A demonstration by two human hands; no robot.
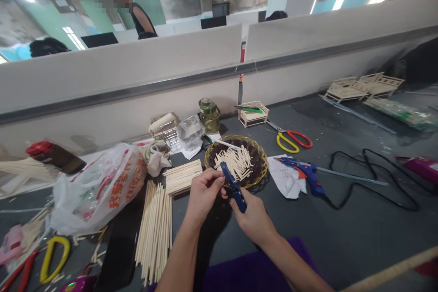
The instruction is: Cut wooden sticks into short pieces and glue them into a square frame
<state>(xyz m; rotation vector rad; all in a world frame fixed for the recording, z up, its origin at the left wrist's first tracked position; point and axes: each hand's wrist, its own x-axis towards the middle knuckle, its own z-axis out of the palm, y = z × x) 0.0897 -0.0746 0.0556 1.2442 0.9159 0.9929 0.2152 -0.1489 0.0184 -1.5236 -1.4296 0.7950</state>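
Note:
My right hand (252,219) is wrapped round a dark blue hand tool (232,185) that looks like clippers. Close to the tool's head, the fingertips of my left hand (206,191) are pinched together; whatever lies between them is too small to make out. Just beyond both hands stands a woven basket with a yellow rim (266,169), holding many short wooden sticks (237,162). Left of the basket is a stack of pale sticks (183,175). A bundle of long wooden sticks (155,232) lies beside my left forearm.
To the right are a blue glue gun (313,178) with a black cord and scissors (293,139). Small wooden furniture models (253,116) stand near the partition, with a green bottle (209,115). A plastic bag (99,187) and a red-capped bottle (56,156) are left. A person stands beyond.

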